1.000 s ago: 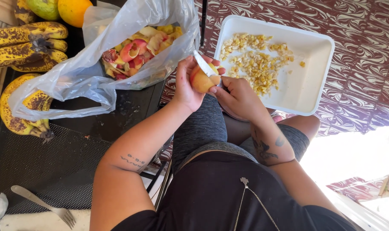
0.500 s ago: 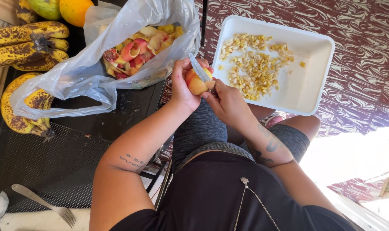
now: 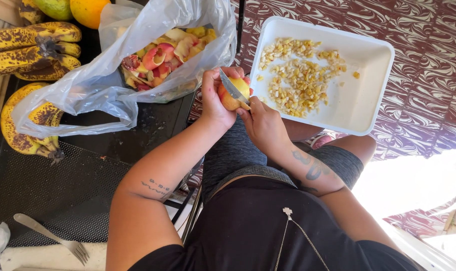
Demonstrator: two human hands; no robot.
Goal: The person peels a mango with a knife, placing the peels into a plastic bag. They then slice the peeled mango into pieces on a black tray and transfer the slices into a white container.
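The left hand [image 3: 215,98] clasps the apple [image 3: 235,93], steadying it; the right hand [image 3: 263,123] grips the knife [image 3: 233,88] against its skin.

Bright daylight throughout; the floor [image 3: 413,185] at lower right is blown out by sun glare. Focus sharp, shadows soft.

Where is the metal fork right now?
In the head view, the metal fork lies at the bottom left on the black mesh table, below the spotted yellow bananas and far from both hands.
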